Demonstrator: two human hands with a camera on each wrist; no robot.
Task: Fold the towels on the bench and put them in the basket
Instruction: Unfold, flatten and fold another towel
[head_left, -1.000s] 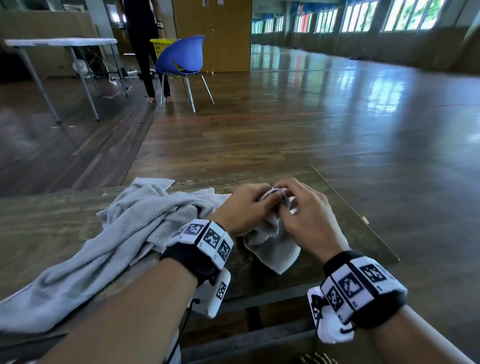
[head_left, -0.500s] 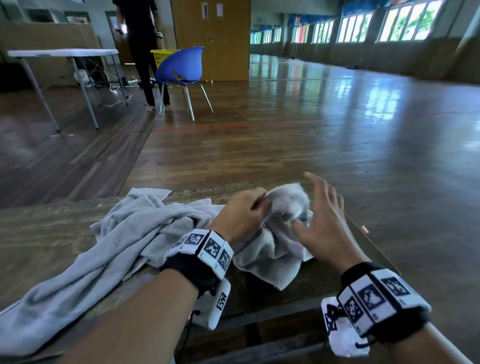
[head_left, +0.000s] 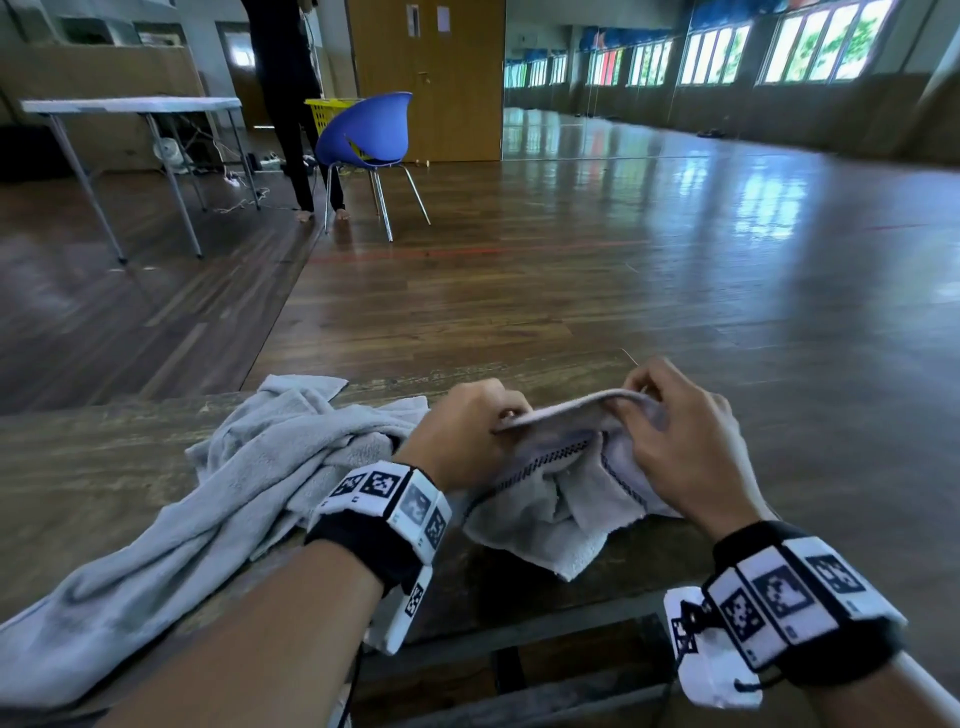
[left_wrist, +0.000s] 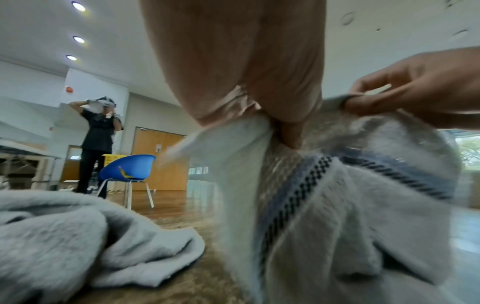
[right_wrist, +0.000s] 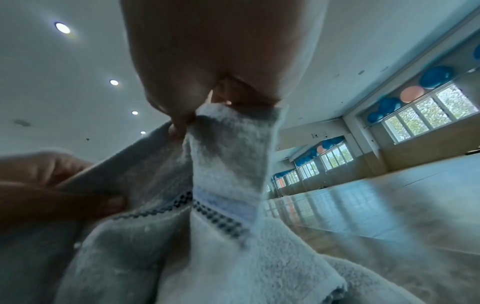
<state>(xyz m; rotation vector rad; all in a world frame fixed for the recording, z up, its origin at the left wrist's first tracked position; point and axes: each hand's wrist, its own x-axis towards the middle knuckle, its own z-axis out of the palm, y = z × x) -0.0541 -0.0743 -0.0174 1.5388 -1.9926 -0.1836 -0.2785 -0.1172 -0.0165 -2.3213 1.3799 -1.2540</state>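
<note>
The left hand (head_left: 465, 434) and the right hand (head_left: 680, 441) each pinch the top hem of the small towel (head_left: 571, 499), thumb against curled fingers, with a short span of edge drawn between them while the rest sags onto the bench (head_left: 93, 467). To do this step well, I would judge, the hands should slide apart along that hem to the corners, lifting until the cloth hangs flat, before laying it down for the first fold. A second, larger grey towel (head_left: 218, 499) lies crumpled at about nine o'clock from the left hand, just beside the small one. Far off at eleven o'clock, a yellow basket (head_left: 327, 111) shows behind a blue chair (head_left: 371, 130). The left wrist view alone shows the left thumb tucked into the cloth beside the dark checked border; the right wrist view shows the right fingertips (right_wrist: 179, 123) bunching a doubled edge, which the head view hides.
</note>
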